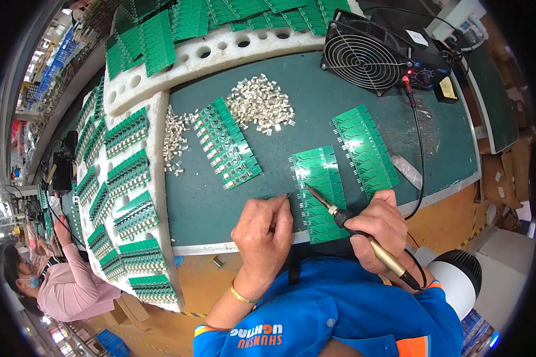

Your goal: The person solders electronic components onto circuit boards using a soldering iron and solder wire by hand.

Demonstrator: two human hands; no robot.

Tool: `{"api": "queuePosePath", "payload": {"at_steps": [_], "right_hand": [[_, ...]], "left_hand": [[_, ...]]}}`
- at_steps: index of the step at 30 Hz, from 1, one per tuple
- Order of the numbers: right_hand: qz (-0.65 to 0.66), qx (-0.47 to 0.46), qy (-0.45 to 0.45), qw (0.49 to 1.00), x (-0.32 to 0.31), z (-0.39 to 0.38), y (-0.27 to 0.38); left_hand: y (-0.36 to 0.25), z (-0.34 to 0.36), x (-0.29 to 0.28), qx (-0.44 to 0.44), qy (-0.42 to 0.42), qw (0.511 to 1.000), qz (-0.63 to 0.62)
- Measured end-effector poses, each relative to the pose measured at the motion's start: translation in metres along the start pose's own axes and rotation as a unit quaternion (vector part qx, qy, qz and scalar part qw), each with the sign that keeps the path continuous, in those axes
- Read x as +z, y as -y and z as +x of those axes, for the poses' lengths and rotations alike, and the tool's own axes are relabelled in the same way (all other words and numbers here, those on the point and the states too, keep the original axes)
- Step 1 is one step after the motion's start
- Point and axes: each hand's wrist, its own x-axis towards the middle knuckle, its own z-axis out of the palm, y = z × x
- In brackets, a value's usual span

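My right hand [378, 232] grips a soldering iron [393, 263] with a black and gold handle. Its tip meets, or hovers just over, a green circuit board [320, 163] near the bench's front edge. My left hand [262, 229] is closed in a pinch beside that board's left edge; a thin dark end shows at the fingertips, too small to name. To the right lies another bare-faced green board [366, 149]. Farther left, a board [227, 146] carries rows of white components. Small white connectors [261, 104] are heaped behind it.
A black fan [366, 56] stands at the back right beside a black control box [430, 74], with a cable [420, 131] running toward me. White foam blocks [161, 98] hold many green boards at the back and left. Loose connectors [175, 137] lie along the foam. A co-worker [71, 285] sits left.
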Motion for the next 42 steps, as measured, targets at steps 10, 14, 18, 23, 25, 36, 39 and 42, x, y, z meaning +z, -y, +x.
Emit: {"api": "queuePosePath", "payload": {"at_steps": [10,14,18,23,25,36,39,42], "right_hand": [[0.004,-0.002,-0.004,1.0,0.0027,0.0,-0.0003],[0.007,-0.001,-0.004,1.0,0.0029,0.0014,-0.0007],[0.007,-0.005,-0.006,1.0,0.0031,0.0022,-0.001],[0.008,-0.006,-0.007,1.0,0.0044,0.0031,-0.0012],[0.005,-0.006,-0.004,1.0,0.0043,0.0031,-0.001],[0.0,-0.006,0.0,1.0,0.0033,0.0065,0.0016],[-0.001,-0.005,0.001,1.0,0.0034,0.0069,0.0021],[-0.004,-0.005,0.001,1.0,0.0033,0.0069,0.0014]], "left_hand": [[0.0077,-0.0018,0.0079,0.023,-0.016,1.0,0.001],[0.0059,-0.0009,0.0089,0.019,-0.024,1.0,0.003],[0.0031,-0.0002,0.0081,0.018,-0.024,1.0,0.003],[0.0074,-0.0028,0.0073,0.032,-0.017,0.999,0.014],[0.0072,-0.0027,0.0072,0.033,-0.017,0.999,0.013],[0.0078,-0.0021,0.0075,0.051,-0.013,0.998,0.016],[0.0072,-0.0023,0.007,0.046,-0.011,0.999,0.017],[0.0039,-0.0006,0.0091,0.034,-0.016,0.999,0.019]]}}
